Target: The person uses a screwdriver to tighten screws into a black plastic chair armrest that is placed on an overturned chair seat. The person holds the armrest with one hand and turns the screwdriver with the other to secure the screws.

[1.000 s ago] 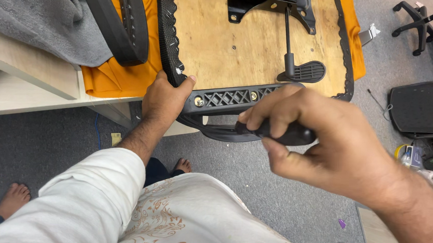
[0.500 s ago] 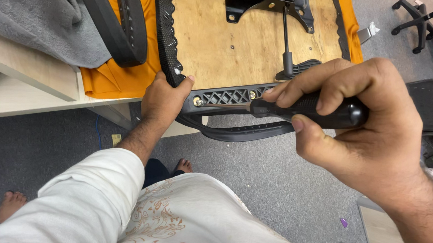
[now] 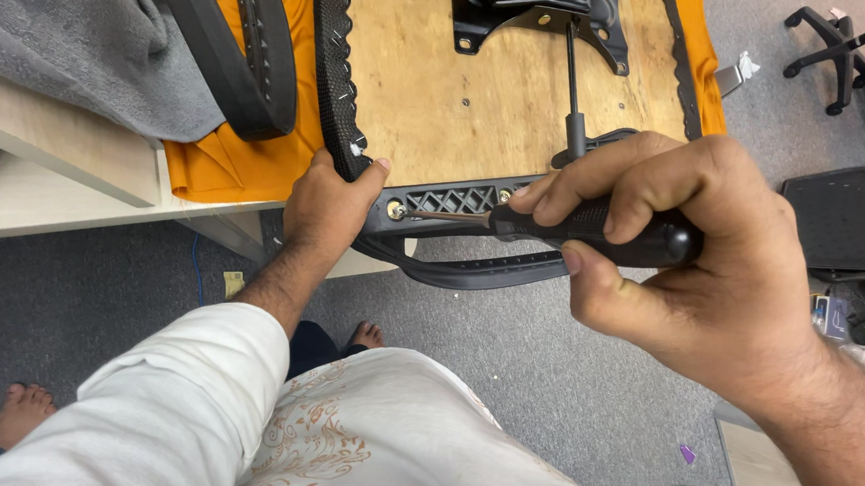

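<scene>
Lying upside down across the table (image 3: pixel 45 204), the chair seat (image 3: pixel 462 85) shows its bare plywood underside, with an orange cloth (image 3: pixel 227 165) beneath it and a grey fabric piece (image 3: pixel 55 40) off to the left. A black metal mechanism plate (image 3: pixel 537 9) with a lever rod sits bolted near the seat's far middle. Along the seat's near edge, overhanging the table, runs a black plastic armrest bracket (image 3: pixel 455 202) with a lattice pattern and a brass-coloured screw (image 3: pixel 395 209) at its left end.

The left hand (image 3: pixel 330 202) clasps the seat's black rim at the corner, fingers wrapped over the edge and thumb up against the wood, exactly where it was a second ago. The right hand (image 3: pixel 692 259) is what has changed: a second ago it was low, below the bracket; half a second ago it had lifted level with the bracket; now its grip is closed firmly round the black handle of a screwdriver (image 3: pixel 594 228), and the thin shaft reaches left along the bracket, its tip at or touching the screw head. Whether the tip is seated in the slot is too small to tell.

To my judgement, the tool has just been brought onto the fastener, so the bracket's screw is now ready for turning while the left hand steadies the seat.
</scene>
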